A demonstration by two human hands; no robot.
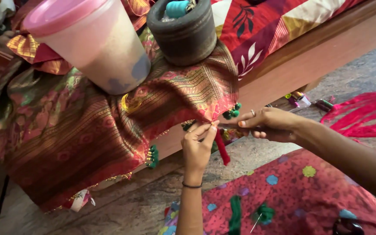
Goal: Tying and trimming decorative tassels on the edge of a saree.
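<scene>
I was tying a red tassel (pixel 222 148) onto the cloth's edge (pixel 205 116), left hand (pixel 198 146) pinching it, right hand (pixel 270 124) gripping thread; tightening needed steady tension.

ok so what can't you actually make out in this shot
- Head view: what the left hand and right hand pinch at the cloth edge; fingers cover it.
- Dark mortar contents: cut off by top edge.
- Small items under the wooden frame: too small.

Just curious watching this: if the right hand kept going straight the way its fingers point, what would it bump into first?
The right hand points leftward, so it would likely meet the left hand fingertips and the red tassel at the brocade cloth edge almost at once.
</scene>
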